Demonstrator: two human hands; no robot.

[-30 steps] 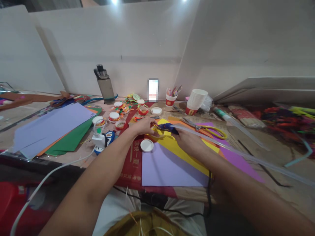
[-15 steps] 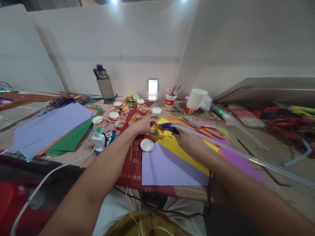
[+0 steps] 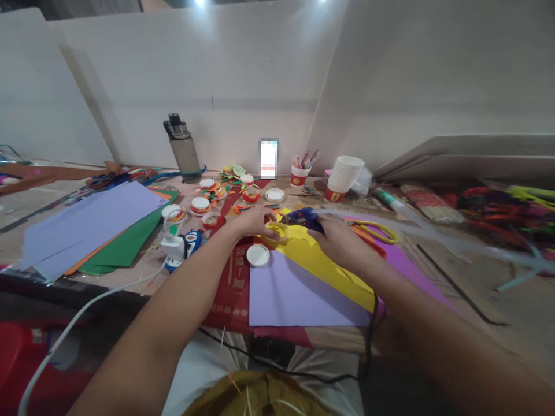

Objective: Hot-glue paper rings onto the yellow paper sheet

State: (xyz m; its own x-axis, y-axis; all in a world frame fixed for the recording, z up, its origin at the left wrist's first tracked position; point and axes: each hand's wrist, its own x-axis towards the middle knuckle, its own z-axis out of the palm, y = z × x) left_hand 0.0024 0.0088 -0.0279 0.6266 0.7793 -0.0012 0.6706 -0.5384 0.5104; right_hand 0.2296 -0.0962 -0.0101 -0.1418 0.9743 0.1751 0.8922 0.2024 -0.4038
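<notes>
My left hand point(image 3: 260, 222) has its fingers closed on a yellow ring point(image 3: 277, 231) above the yellow paper point(image 3: 321, 263). In my right hand point(image 3: 329, 231) is a dark blue glue gun point(image 3: 306, 216), its tip pointing left toward the ring. A long clear glue stick point(image 3: 390, 219), blurred, runs back from the gun to the right. A round white lid point(image 3: 258, 255) lies just below my left hand, at the corner of a lilac sheet point(image 3: 295, 294) that is partly under the yellow paper. Yellow-handled scissors point(image 3: 379, 232) rest beyond my right hand.
Behind stand a bottle point(image 3: 184, 151), a phone point(image 3: 269, 159), a cup of pens point(image 3: 300, 175) and stacked paper cups point(image 3: 344, 178). Several round paper pieces and a white plug point(image 3: 173, 248) with a cable sit left of centre. Coloured sheets point(image 3: 95, 225) lie at the left.
My right hand and the glue gun have moved slightly right, away from the ring. The clear stick has swung upward. My left hand remains in nearly the same place.
</notes>
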